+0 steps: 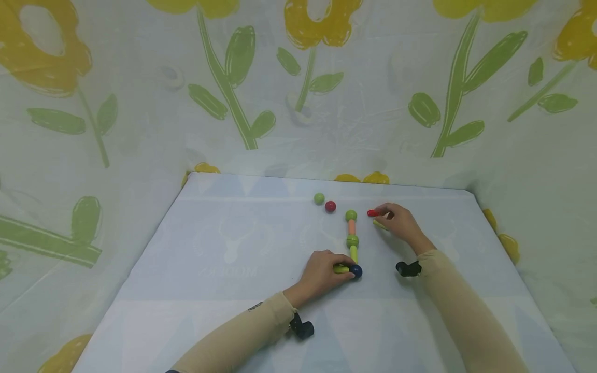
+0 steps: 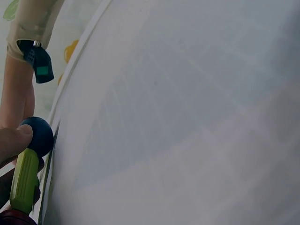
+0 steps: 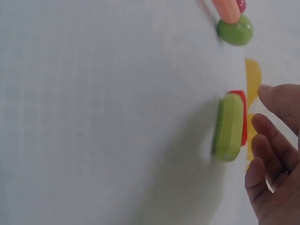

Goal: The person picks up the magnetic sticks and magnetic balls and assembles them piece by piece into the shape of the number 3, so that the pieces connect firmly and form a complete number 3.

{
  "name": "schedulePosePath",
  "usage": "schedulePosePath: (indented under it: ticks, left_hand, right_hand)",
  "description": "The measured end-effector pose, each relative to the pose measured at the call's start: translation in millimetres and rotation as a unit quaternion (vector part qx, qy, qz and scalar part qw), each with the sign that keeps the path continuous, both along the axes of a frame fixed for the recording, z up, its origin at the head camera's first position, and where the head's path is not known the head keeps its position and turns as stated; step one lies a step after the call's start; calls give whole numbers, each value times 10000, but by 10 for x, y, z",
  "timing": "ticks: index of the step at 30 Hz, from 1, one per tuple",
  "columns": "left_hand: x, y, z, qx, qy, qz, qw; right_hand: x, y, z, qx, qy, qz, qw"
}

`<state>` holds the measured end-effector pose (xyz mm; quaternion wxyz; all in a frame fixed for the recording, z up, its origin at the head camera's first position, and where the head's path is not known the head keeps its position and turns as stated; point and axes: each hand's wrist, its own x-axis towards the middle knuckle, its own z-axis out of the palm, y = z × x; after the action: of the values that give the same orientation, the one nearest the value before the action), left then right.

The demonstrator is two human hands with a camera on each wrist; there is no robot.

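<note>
My left hand [image 1: 322, 272] pinches a dark blue ball [image 1: 356, 272], its thumb on the ball in the left wrist view. A yellow-green ridged rod [image 2: 24, 180] runs from this ball to a dark red piece [image 2: 16, 217], partly hidden. From the blue ball a chain leads away across the table: a yellow-green rod [image 1: 354, 254], a green ball [image 1: 352, 241], an orange rod [image 1: 352, 227] and another green ball [image 1: 351, 215]. Beside a loose yellow-green rod [image 3: 228, 127] and a red piece [image 3: 243, 117], my right hand [image 1: 400, 223] hovers with fingers apart and holding nothing.
A loose green ball [image 1: 319, 198] and a red ball [image 1: 330, 206] lie near the far edge of the white-and-blue table [image 1: 210, 269]. Flower-printed curtains [image 1: 354, 114] enclose the table. Each wrist carries a small black camera [image 1: 304, 329].
</note>
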<state>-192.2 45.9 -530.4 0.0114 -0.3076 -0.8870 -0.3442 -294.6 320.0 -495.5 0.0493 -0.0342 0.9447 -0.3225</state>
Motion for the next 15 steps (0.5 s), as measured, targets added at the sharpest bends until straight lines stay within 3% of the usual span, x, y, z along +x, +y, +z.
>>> schedulePosePath:
  ticks: [6,15]
  left_hand:
    - [6,4,-6,-13,-54,18,10000]
    - [8,3,-14,-72,-36,45,10000]
  right_hand:
    - [62,100,-81,167,-377,-242,9989]
    - [103,94,-138,182,-338,-302,9988]
